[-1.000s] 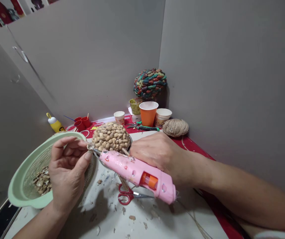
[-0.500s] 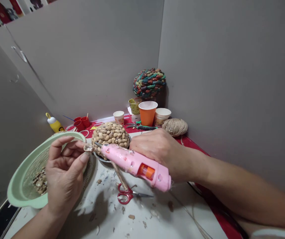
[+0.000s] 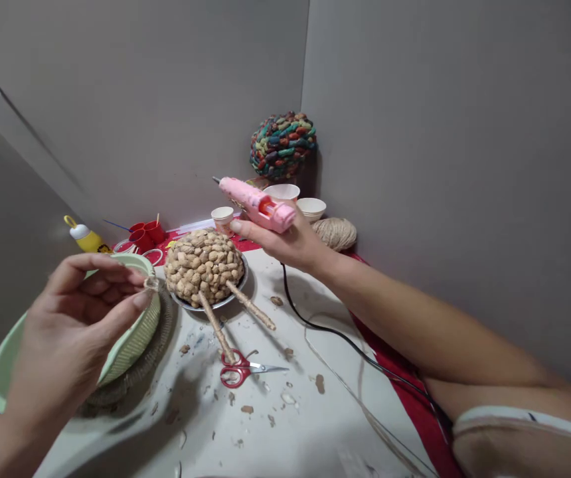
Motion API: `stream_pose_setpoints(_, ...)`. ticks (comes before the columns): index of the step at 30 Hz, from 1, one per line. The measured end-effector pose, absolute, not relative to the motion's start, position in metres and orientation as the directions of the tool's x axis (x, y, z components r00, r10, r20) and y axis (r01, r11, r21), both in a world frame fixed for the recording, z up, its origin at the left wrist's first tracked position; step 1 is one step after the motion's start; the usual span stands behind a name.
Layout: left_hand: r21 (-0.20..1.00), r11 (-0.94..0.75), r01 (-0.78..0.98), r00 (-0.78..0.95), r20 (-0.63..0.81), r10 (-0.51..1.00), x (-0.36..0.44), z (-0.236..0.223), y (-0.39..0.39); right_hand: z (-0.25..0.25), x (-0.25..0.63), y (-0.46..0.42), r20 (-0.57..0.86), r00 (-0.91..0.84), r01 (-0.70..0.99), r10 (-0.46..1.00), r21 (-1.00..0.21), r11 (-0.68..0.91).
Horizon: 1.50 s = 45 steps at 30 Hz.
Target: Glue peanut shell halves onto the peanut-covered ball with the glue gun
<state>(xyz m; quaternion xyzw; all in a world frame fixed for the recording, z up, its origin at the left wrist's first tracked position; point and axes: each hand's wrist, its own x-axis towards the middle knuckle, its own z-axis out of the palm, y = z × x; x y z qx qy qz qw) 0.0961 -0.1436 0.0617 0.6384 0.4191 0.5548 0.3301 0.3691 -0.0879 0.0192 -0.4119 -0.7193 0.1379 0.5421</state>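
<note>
My left hand (image 3: pixel 83 312) pinches a small peanut shell piece (image 3: pixel 151 283) between thumb and fingertips, in front of the green strainer basket (image 3: pixel 133 338). A shiny whitish patch shows on the shell. In my right hand (image 3: pixel 285 245) is a pink hot glue gun (image 3: pixel 255 202), raised with its metal nozzle pointing up and left. Below and left of the gun sits a dome covered in peanuts (image 3: pixel 204 265) in a metal bowl (image 3: pixel 244 272). Two twine-wrapped sticks (image 3: pixel 251 305) reach out from the dome toward me.
Red-handled scissors (image 3: pixel 236 375) lie on the white board (image 3: pixel 290 411) among shell crumbs. A black cord (image 3: pixel 335 335) crosses the right side. Behind stand paper cups (image 3: pixel 222 218), a twine ball (image 3: pixel 338 234), red cups (image 3: pixel 147 236), a yellow bottle (image 3: pixel 86 238) and a multicoloured ball (image 3: pixel 284 145).
My right hand has lifted the glue gun up and away from the shell. My left hand, still pinching the shell, sits lower left in view. The camera view has also shifted.
</note>
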Motion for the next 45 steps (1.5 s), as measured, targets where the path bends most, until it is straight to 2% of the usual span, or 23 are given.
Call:
stream_pose_setpoints(3, 0.865, -0.410, 0.289, 0.166, 0.376, 0.911, 0.094, 0.065, -0.130, 0.007, 0.364, -0.077, 0.613, -0.032, 0.350, 0.790, -0.733, 0.583)
stream_pose_setpoints(7, 0.855, -0.405, 0.325, 0.237, 0.341, 0.910, 0.102, 0.072, -0.119, -0.004, 0.359, -0.068, 0.529, -0.019, 0.263, 0.849, -0.816, 0.514)
stream_pose_setpoints(14, 0.846, -0.429, 0.316, 0.324, 0.329, 0.887, 0.118, 0.073, -0.094, -0.022, 0.358, -0.050, 0.515, 0.009, 0.228, 0.857, -0.835, 0.500)
stream_pose_setpoints(20, 0.772, -0.503, 0.389, 0.403, 0.348, 0.846, 0.130, 0.069, -0.083, -0.029, 0.356, -0.047, 0.460, -0.019, 0.204, 0.888, -0.867, 0.454)
stream_pose_setpoints(24, 0.631, -0.625, 0.459, 0.503, 0.396, 0.769, 0.139, 0.067, -0.084, -0.029, 0.353, -0.049, 0.449, -0.027, 0.200, 0.893, -0.873, 0.445)
stream_pose_setpoints(28, 0.413, -0.727, 0.548, 0.589, 0.427, 0.686, 0.148, 0.065, -0.083, -0.027, 0.352, -0.050, 0.445, -0.013, 0.209, 0.895, -0.874, 0.438)
stream_pose_setpoints(31, 0.271, -0.746, 0.608, 0.617, 0.429, 0.660, 0.154, 0.064, -0.080, -0.027, 0.352, -0.050, 0.442, -0.014, 0.208, 0.897, -0.876, 0.435)
stream_pose_setpoints(38, -0.016, -0.755, 0.656, 0.715, 0.336, 0.614, 0.162, 0.061, -0.070, -0.025, 0.352, -0.051, 0.431, -0.002, 0.220, 0.903, -0.880, 0.420)
stream_pose_setpoints(45, -0.170, -0.783, 0.599, 0.793, 0.266, 0.549, 0.165, 0.062, -0.068, -0.023, 0.353, -0.053, 0.440, -0.011, 0.227, 0.898, -0.873, 0.431)
